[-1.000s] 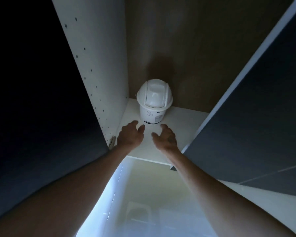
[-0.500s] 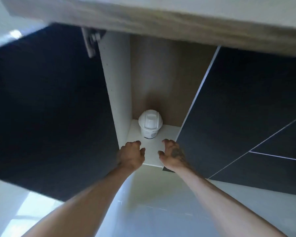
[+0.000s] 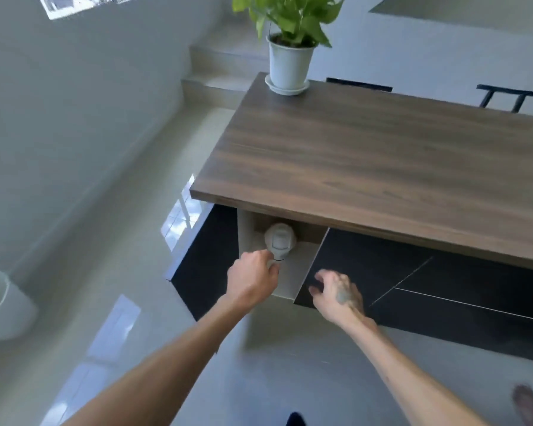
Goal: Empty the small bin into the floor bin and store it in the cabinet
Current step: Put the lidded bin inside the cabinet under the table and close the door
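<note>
The small white bin (image 3: 280,240) with its domed swing lid stands upright on the pale shelf of the open cabinet (image 3: 296,272), under the wooden counter. My left hand (image 3: 253,284) hovers just in front of the bin's base with loosely curled fingers, and holds nothing. My right hand (image 3: 336,292) is spread over the dark front to the right of the opening, empty. The cabinet's dark door (image 3: 203,262) stands open on the left. A pale floor bin (image 3: 0,305) shows at the far left edge.
The wooden counter (image 3: 382,167) overhangs the cabinet and carries a potted plant (image 3: 290,41) at its far corner. Dark stools (image 3: 511,98) stand behind it. Glossy pale floor tiles (image 3: 105,272) stretch to the left; steps rise beyond.
My view has risen from inside the cabinet to above the counter. Both hands have drawn back from the bin, which stays on the shelf; the right hand has shifted right over the dark front.
</note>
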Demonstrator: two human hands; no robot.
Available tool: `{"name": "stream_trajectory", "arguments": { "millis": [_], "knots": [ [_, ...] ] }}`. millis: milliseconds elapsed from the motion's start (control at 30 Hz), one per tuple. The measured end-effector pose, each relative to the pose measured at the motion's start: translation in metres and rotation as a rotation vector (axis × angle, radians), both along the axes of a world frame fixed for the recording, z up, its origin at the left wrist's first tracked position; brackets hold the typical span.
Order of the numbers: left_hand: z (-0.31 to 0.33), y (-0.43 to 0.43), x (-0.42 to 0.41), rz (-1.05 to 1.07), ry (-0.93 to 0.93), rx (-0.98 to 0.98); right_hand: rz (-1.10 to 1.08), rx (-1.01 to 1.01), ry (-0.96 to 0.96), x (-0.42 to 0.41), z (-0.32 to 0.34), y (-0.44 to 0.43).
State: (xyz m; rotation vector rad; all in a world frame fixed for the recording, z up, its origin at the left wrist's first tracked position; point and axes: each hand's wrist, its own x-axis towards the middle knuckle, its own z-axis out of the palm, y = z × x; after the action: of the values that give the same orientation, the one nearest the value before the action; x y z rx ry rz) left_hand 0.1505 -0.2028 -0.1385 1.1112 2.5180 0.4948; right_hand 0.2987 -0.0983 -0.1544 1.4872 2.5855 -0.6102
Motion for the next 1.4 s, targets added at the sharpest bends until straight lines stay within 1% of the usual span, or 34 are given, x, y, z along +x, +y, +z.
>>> {"name": "stream_trajectory", "arguments": {
  "millis": [167,267,367,400,467,533,600,767,933,1100,1167,1233,1267,1333,1400],
  "knots": [
    [0.075,-0.026,-0.01,0.013,0.107,0.092,0.002,0.095,0.023,0.019,0.082,-0.011],
    [0.094,-0.034,-0.023,0.027,0.147,0.097,-0.005,0.179,0.071,0.023,0.117,-0.004],
    [0.099,-0.042,-0.031,0.061,0.201,0.147,-0.01,0.281,0.152,0.026,0.138,0.008],
    [0.097,-0.047,-0.034,0.089,0.199,0.148,-0.004,0.319,0.17,0.027,0.141,0.013],
    [0.089,-0.058,-0.04,0.158,0.163,0.081,0.007,0.371,0.174,0.033,0.143,0.023],
    [0.073,-0.068,-0.044,0.215,0.111,0.002,0.017,0.379,0.122,0.038,0.14,0.033],
    [0.058,-0.077,-0.042,0.247,0.069,-0.052,0.027,0.339,0.034,0.044,0.136,0.042],
    [0.041,-0.081,-0.025,0.221,0.117,-0.092,0.036,0.241,-0.077,0.052,0.126,0.052],
    [0.041,-0.064,0.012,0.142,0.048,-0.157,0.033,0.229,-0.081,0.053,0.117,0.058],
    [0.031,-0.038,0.041,0.095,0.006,-0.055,0.047,0.273,-0.036,0.051,0.114,0.071],
    [0.027,-0.029,0.047,0.106,-0.064,0.051,0.059,0.255,-0.042,0.049,0.113,0.078],
    [0.026,-0.024,0.051,0.122,-0.176,0.186,0.059,0.241,-0.048,0.048,0.112,0.083],
    [0.023,-0.02,0.051,0.153,-0.235,0.256,0.055,0.237,-0.048,0.049,0.111,0.088],
    [0.021,-0.014,0.051,0.262,-0.321,0.333,0.059,0.237,-0.043,0.05,0.109,0.094],
    [0.014,-0.005,0.048,0.345,-0.335,0.322,0.071,0.25,-0.028,0.051,0.107,0.099]
  ]
}}
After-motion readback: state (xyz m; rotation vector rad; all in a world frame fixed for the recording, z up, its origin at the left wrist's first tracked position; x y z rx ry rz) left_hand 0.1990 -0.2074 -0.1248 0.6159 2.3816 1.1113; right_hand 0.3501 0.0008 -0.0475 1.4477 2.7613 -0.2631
